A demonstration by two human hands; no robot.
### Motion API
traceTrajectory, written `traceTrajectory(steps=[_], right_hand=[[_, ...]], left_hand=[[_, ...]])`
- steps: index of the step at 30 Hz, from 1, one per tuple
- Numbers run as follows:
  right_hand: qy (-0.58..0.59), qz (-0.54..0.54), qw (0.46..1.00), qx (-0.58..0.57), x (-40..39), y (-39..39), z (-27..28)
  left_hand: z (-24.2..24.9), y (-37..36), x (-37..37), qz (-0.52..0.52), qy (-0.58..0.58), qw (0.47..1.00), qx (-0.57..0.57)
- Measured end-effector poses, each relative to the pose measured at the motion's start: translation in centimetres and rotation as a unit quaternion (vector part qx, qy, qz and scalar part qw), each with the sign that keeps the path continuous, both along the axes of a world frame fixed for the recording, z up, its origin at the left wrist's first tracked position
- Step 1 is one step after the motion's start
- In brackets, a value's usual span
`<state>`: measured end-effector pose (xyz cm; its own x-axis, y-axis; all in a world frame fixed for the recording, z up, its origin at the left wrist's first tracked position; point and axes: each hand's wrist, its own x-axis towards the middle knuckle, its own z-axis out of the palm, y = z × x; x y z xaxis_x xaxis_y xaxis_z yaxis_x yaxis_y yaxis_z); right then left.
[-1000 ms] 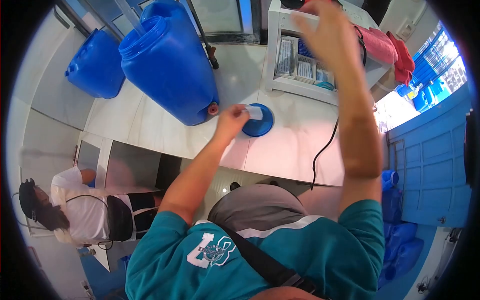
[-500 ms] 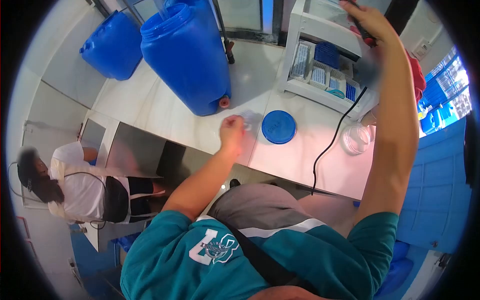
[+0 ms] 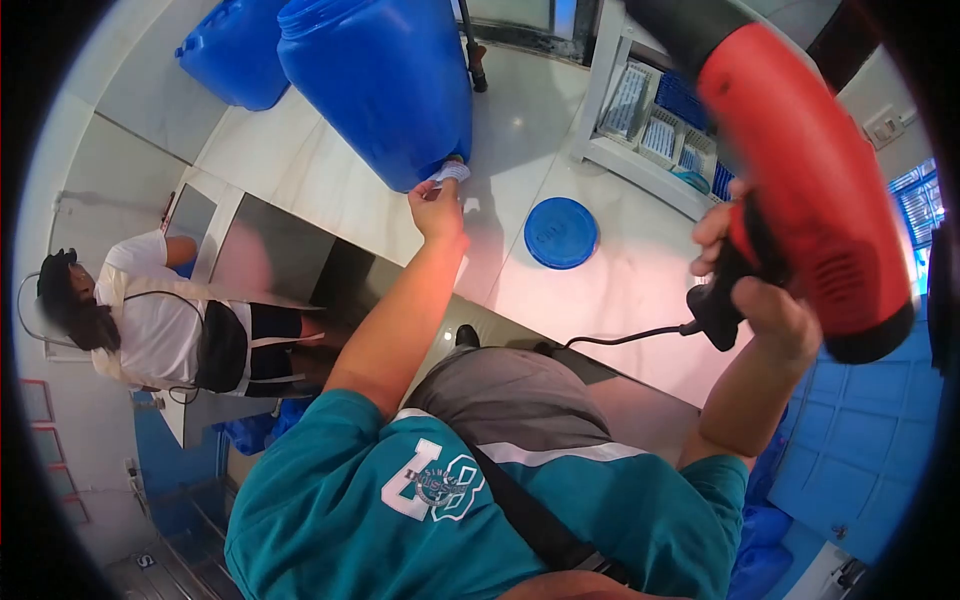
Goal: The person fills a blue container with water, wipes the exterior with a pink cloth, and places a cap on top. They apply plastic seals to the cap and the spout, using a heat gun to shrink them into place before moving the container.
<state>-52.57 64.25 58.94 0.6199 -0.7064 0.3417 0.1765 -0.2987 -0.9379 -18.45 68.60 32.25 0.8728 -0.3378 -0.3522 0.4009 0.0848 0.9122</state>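
My left hand [image 3: 437,212] pinches a small white printed plastic film [image 3: 451,173] at the lower right corner of a large blue drum [image 3: 375,85]. The film covers the spot where the spigot sits. Raised at the right, my right hand [image 3: 775,305] is wrapped round the black handle of a red and black heat gun [image 3: 805,170]. Its dark nozzle points to the upper left, and a black cord [image 3: 630,340] runs from the handle across the table toward my waist. A round blue lid [image 3: 561,233] lies flat on the table between my hands.
A second blue container [image 3: 235,55] stands at the back left. A white shelf [image 3: 645,165] holds baskets [image 3: 660,135] of printed labels at the back right. To the left, a person [image 3: 165,315] in a white top is by another counter. A blue cabinet door [image 3: 860,430] is at the right.
My left hand has moved up from the tabletop to the drum's spigot with the film. My right hand has come down from the upper right, bringing the heat gun into full view.
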Motion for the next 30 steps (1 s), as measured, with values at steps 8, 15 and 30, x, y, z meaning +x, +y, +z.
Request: traceTrajectory(steps=[8, 15, 30], right_hand=[[0.166, 0.029, 0.985, 0.048, -1.7, -2.0, -4.3], [0.180, 0.052, 0.953, 0.240, 1.3, -2.4, -11.8], [0.105, 0.059, 0.937, 0.328, 8.8, -5.1, -17.5]], left_hand=[[-5.7, -2.7, 0.6, -0.001, -0.387, 0.916, 0.106], [-4.3, -2.4, -1.0, 0.049, -0.498, 0.851, 0.158], [-3.5, -2.7, -0.4, 0.002, -0.319, 0.935, 0.154]])
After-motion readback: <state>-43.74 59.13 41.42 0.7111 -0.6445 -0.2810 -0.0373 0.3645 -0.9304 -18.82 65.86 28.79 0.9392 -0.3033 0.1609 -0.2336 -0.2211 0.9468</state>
